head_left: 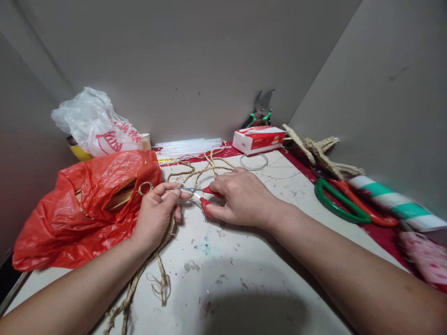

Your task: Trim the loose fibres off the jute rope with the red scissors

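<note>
My right hand (240,195) grips a small pair of scissors with red handles (208,207). Their blades are parted and point left, with the tips at the fingers of my left hand (161,207). Between thumb and fingers, my left hand pinches a braided straw cord (170,231), and a small loop of it (145,188) sticks up above the hand. The cord's strands hang down along my left forearm to the table's front. More thin braided cord (209,163) lies loose behind my hands. What exactly lies between the blades is too small to make out.
At left lies a red plastic bag (94,223) with wooden pieces, a white bag (98,121) behind it. Along the back are translucent sticks (192,148), a tissue pack (259,139) and pruning shears (261,109). Large green-and-orange-handled scissors (342,204) and a striped roll (398,202) lie right.
</note>
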A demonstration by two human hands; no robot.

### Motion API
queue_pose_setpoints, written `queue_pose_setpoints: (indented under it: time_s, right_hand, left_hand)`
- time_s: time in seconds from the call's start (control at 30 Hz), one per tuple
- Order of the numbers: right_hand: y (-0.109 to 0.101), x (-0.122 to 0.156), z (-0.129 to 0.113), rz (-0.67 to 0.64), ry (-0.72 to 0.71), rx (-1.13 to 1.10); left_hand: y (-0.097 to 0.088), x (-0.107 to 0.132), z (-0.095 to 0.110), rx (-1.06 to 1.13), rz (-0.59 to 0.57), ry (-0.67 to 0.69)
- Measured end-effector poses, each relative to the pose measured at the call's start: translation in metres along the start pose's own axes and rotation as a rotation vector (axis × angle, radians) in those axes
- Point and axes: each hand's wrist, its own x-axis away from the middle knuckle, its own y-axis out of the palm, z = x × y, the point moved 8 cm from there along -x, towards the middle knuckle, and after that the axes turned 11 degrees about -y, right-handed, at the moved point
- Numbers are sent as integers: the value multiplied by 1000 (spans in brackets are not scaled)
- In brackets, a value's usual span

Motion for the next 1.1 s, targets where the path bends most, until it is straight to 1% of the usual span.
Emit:
queue_pose_setpoints:
  time_s: [0.1, 0.23, 0.33, 0.43, 0.6, 0.73, 0.83, 0.97, 1.1]
  right_hand:
    - [-1, -1, -4, -11, -15, 2]
    - [-1, -1, -6, -20, -16, 15]
    - [-2, -2, -5, -16, -22, 25]
    - [-3, -3, -4, -12, -42, 24]
    - [-1, -2, -3, 21, -83, -35]
    - [0, 1, 2, 51, -41, -45]
    - [-1, 1, 4, 37, -20, 0]
    - [-1, 0, 0, -11, -35, 62]
    - [-1, -1, -7, -30, -62, 86]
  left_hand:
    - [-1, 1, 2, -6, 15, 26]
    - [0, 1, 1, 18, 13, -3]
    - [1, 1, 0, 39, -13, -31]
    - [3, 2, 1, 62, -53, -30]
    - [5, 0, -2, 72, -85, -44]
    - [6, -1, -3, 83, -104, -63]
    - [6, 0, -3, 100, -106, -82]
    - [5, 1, -3, 113, -96, -101]
    - [1, -1, -7, 128, -64, -139]
